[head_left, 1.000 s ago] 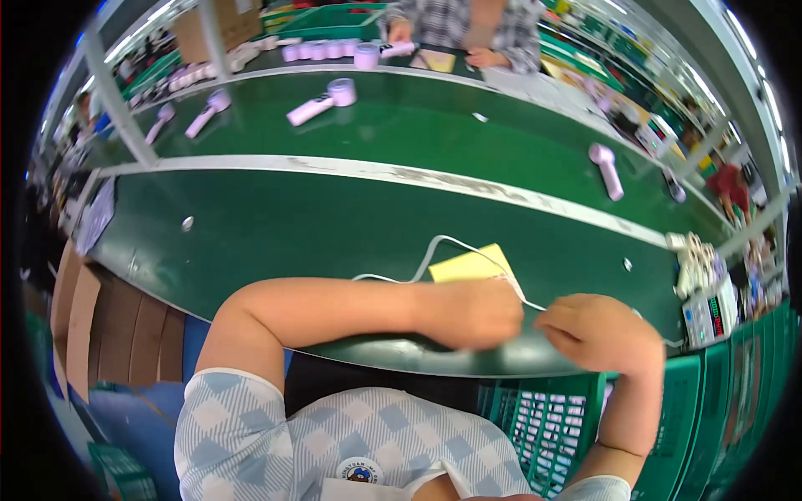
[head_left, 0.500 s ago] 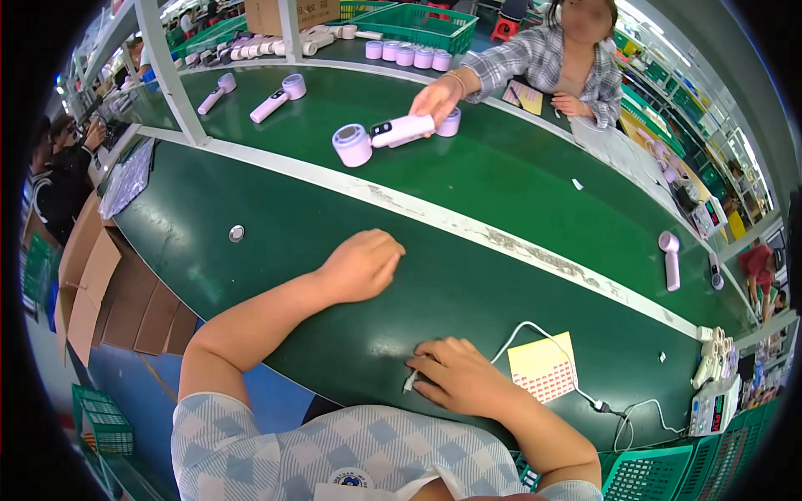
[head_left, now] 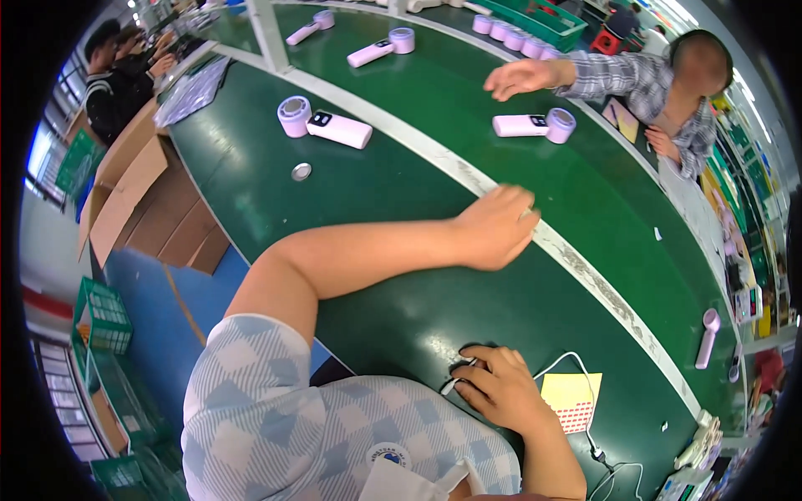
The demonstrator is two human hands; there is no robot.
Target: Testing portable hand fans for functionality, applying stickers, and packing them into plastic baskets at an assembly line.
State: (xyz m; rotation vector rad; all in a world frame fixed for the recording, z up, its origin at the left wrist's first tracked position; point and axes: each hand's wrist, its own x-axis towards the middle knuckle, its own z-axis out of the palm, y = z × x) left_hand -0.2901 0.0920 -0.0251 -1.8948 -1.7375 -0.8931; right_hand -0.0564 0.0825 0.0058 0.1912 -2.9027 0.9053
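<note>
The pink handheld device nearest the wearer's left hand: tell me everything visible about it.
The pink handheld device lies flat on the green belt, beyond and left of the left hand, untouched. It looks like smooth plastic: a round lilac head with a ribbed ring at its left end, a paler pink handle stretching right, and a small dark panel where the two meet. A small silver disc sits just in front of it, apart.

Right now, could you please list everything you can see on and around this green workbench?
Handheld fans: at least four, pale pink and lilac, lying on the green bench.
Metal disc: one, silver, beside the nearest fan.
White strip: one, running along the bench.
Yellow card: one, with red dots, near edge.
White cable: one, looping by the card.
Cardboard box: one, brown, left of bench.
Green crates: several, on the floor.
Co-worker's hand: one, reaching over the far side.
Left hand: flat on the strip, empty.
Right hand: on a small white piece at the near edge.
</note>
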